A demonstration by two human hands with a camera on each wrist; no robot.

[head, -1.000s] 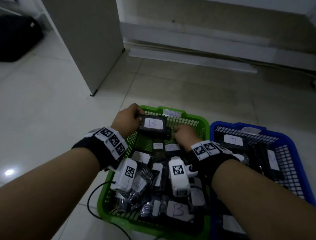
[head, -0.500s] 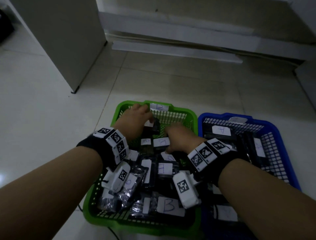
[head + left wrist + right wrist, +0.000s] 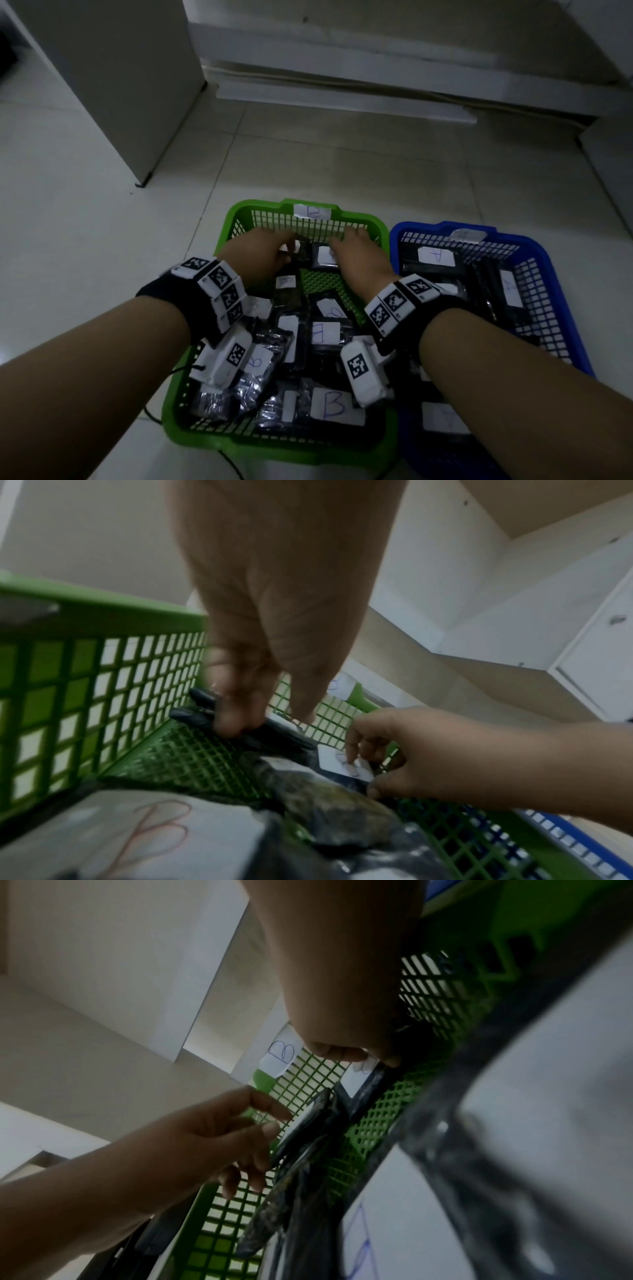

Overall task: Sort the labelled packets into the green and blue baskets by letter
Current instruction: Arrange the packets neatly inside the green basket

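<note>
The green basket [image 3: 236,219] carries a "B" tag [image 3: 312,211] on its far rim and holds several black packets with white "B" labels. To its right stands the blue basket [image 3: 548,260], holding packets labelled "A" [image 3: 436,256]. Both hands are at the far end of the green basket. My left hand [image 3: 289,248] pinches a black packet [image 3: 270,733] lying edge-up near the far wall. My right hand [image 3: 337,245] holds a neighbouring labelled packet [image 3: 323,257] by its white label [image 3: 337,760], fingers on top and thumb below.
The baskets sit side by side on a pale tiled floor [image 3: 85,257]. A grey cabinet [image 3: 113,85] stands at the back left, a low white ledge [image 3: 342,102] along the wall behind. A thin black cable [image 3: 150,416] runs by the green basket's near left corner.
Both hands have moved from holding one "B" packet up to the far wall of the green basket, lower down. Each now has its own packet.
</note>
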